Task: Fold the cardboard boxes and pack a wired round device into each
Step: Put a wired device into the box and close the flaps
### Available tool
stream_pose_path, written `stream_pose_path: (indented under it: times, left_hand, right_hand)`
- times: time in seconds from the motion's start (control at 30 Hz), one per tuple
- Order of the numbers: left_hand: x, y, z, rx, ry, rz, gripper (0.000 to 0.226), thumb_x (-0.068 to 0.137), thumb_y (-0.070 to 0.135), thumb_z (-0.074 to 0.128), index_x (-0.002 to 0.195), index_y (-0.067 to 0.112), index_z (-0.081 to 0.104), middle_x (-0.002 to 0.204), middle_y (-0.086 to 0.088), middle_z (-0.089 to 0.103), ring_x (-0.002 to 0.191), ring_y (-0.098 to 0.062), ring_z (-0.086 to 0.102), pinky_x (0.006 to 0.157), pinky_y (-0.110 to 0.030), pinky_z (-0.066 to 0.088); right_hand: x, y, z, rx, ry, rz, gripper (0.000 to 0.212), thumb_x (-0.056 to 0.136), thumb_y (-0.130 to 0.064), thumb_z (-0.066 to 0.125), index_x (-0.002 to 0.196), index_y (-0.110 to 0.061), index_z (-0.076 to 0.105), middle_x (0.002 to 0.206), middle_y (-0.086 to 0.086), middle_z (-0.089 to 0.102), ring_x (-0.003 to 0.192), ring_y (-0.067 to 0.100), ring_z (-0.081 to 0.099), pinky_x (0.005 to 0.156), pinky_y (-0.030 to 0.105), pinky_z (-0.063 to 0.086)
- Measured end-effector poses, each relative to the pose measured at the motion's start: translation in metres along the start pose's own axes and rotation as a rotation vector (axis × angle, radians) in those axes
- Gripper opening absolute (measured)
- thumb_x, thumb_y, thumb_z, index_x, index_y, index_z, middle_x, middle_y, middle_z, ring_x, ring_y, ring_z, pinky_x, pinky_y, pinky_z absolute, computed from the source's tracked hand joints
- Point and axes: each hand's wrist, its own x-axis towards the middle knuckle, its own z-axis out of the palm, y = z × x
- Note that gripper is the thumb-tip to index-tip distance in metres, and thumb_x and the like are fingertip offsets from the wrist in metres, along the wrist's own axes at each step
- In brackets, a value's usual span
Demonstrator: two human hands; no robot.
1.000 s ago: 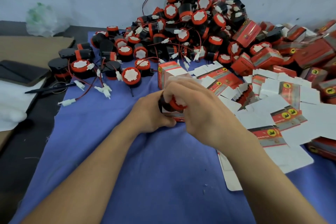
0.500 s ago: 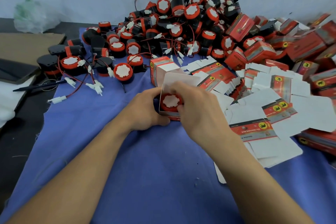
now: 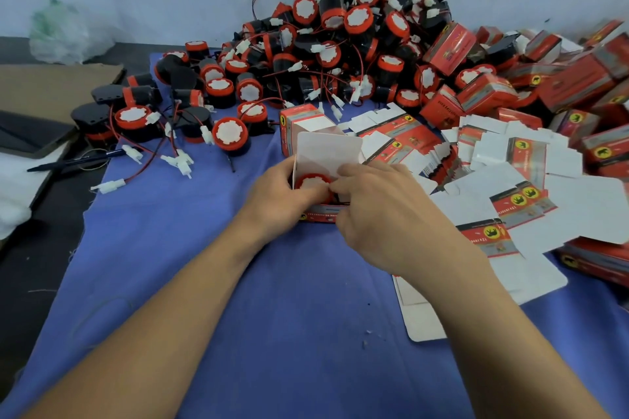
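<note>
A small red cardboard box (image 3: 323, 216) stands on the blue cloth (image 3: 238, 316) with its white lid flap (image 3: 328, 151) raised. A round red-and-black device (image 3: 311, 182) sits inside it, white face up. My left hand (image 3: 279, 197) grips the box's left side, thumb over the device. My right hand (image 3: 384, 214) holds the right side, its fingertips on the box's open top by the device. A big heap of wired round devices (image 3: 340, 41) lies behind. Flat unfolded boxes (image 3: 517, 201) spread to the right.
Closed red boxes (image 3: 575, 82) pile up at the far right. Another opened box (image 3: 299, 126) stands just behind the one I hold. Loose devices with white plugs (image 3: 177, 160) lie at the left. A pen (image 3: 75, 161), brown cardboard (image 3: 54, 85) and a plastic bag (image 3: 64, 31) sit off the cloth.
The device has gone down from above the box into it. The lid flap now stands up behind it, and my fingers have closed in over the box's open top.
</note>
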Motion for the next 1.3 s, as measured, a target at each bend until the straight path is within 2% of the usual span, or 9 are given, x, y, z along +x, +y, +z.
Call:
stream_pose_path:
  times: [0.17,0.3,0.4,0.57,0.7,0.83,1.07,1.2,1.3]
  left_hand:
    - [0.002,0.000,0.005,-0.035,0.044,-0.055,0.046,0.071,0.039,0.072,0.115,0.029,0.072,0.108,0.009,0.078,0.104,-0.015,0.072,0.097,-0.049,0.058]
    - [0.003,0.001,0.004,-0.055,0.052,-0.082,0.042,0.078,0.033,0.078,0.119,0.031,0.071,0.112,0.010,0.077,0.106,-0.014,0.071,0.099,-0.046,0.057]
    - [0.002,-0.001,0.002,-0.052,0.051,-0.079,0.039,0.086,0.027,0.080,0.123,0.030,0.069,0.114,0.010,0.076,0.107,-0.014,0.071,0.100,-0.046,0.057]
    - [-0.001,0.003,0.003,-0.057,0.041,-0.049,0.056,0.072,0.037,0.074,0.126,0.028,0.068,0.115,0.008,0.076,0.107,-0.016,0.072,0.099,-0.047,0.058]
    - [0.000,0.002,0.003,-0.073,0.028,-0.036,0.054,0.073,0.036,0.074,0.126,0.026,0.069,0.115,0.006,0.076,0.108,-0.018,0.072,0.100,-0.050,0.056]
    - [0.000,0.004,0.003,-0.071,0.003,-0.035,0.052,0.073,0.036,0.074,0.124,0.027,0.069,0.116,0.006,0.077,0.109,-0.020,0.072,0.100,-0.050,0.056]
    - [-0.004,0.004,0.001,-0.060,-0.012,0.046,0.045,0.075,0.033,0.074,0.119,0.030,0.072,0.110,0.009,0.077,0.103,-0.013,0.073,0.095,-0.044,0.059]
    - [-0.004,0.003,0.000,-0.075,0.037,0.134,0.041,0.073,0.019,0.080,0.110,0.035,0.073,0.103,0.011,0.078,0.099,-0.010,0.074,0.086,-0.033,0.060]
    - [-0.002,0.003,-0.002,-0.144,0.040,0.188,0.041,0.084,0.002,0.081,0.109,0.034,0.073,0.104,0.011,0.078,0.100,-0.009,0.074,0.082,-0.023,0.058]
  right_hand:
    - [-0.017,0.013,-0.034,0.054,-0.013,0.225,0.049,0.081,-0.021,0.071,0.126,-0.039,0.063,0.084,-0.006,0.062,0.086,0.028,0.060,0.074,0.038,0.053]
    - [-0.020,0.027,-0.053,0.140,0.016,0.260,0.005,0.078,-0.019,0.073,0.078,-0.023,0.076,0.066,0.001,0.067,0.062,0.015,0.060,0.054,0.031,0.054]
    - [-0.013,0.026,-0.048,0.431,0.085,0.207,0.008,0.079,-0.023,0.073,0.072,-0.024,0.077,0.058,-0.002,0.065,0.055,0.013,0.057,0.045,0.025,0.046]
    - [0.006,0.012,-0.011,0.627,0.212,0.201,0.014,0.094,-0.028,0.068,0.082,-0.021,0.072,0.063,-0.001,0.065,0.058,0.015,0.057,0.055,0.033,0.047]
    - [0.011,0.010,0.002,0.288,0.289,0.239,0.017,0.102,-0.031,0.054,0.100,-0.025,0.069,0.081,0.000,0.070,0.079,0.026,0.061,0.065,0.036,0.046]
    - [0.008,0.003,-0.002,-0.082,0.235,0.279,0.015,0.095,-0.016,0.051,0.092,-0.023,0.064,0.061,-0.003,0.042,0.065,0.028,0.047,0.053,0.031,0.019]
    - [0.007,0.001,-0.003,-0.209,0.087,0.285,0.029,0.089,-0.010,0.053,0.106,-0.026,0.070,0.067,-0.001,0.040,0.067,0.027,0.042,0.067,0.033,0.028]
    - [0.002,0.009,0.004,-0.187,0.333,0.282,0.017,0.091,-0.024,0.062,0.085,-0.027,0.077,0.062,0.002,0.061,0.060,0.026,0.039,0.073,0.035,0.024]
    - [-0.002,0.019,0.007,-0.075,0.579,0.292,0.011,0.083,-0.023,0.074,0.074,-0.024,0.081,0.059,0.003,0.058,0.066,0.025,0.042,0.079,0.039,0.027]
